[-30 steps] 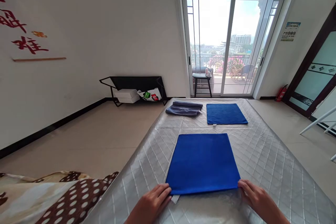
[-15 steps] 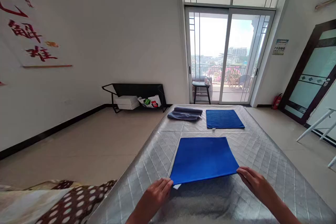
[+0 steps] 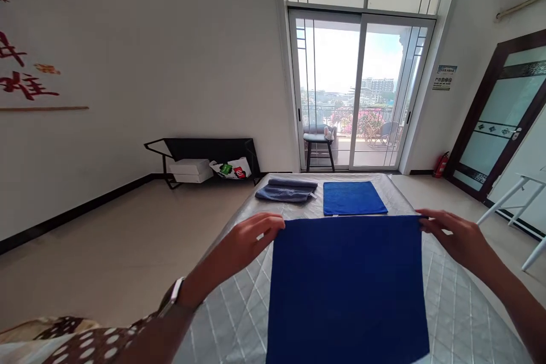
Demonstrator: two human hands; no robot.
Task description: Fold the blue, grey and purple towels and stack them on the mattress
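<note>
A dark blue cloth (image 3: 347, 290) hangs spread out from both hands above a silver quilted mattress (image 3: 230, 307). My left hand (image 3: 256, 233) pinches its upper left corner, and my right hand (image 3: 452, 233) pinches the upper right corner. The cloth's lower edge runs down toward the bottom of the view. Behind it, a second blue cloth (image 3: 354, 198) lies flat on the mattress. To its left is a folded grey-blue cloth (image 3: 286, 190).
A polka-dot fabric (image 3: 89, 344) is at the lower left. By the wall stands a black rack (image 3: 209, 148) with white boxes (image 3: 190, 170) and a printed bag (image 3: 231, 169). White furniture legs (image 3: 507, 199) are at the right, near a fire extinguisher (image 3: 441, 165).
Both hands have risen and moved apart, lifting the front cloth from the mattress so that it hangs upright. The view has turned slightly to the right.
</note>
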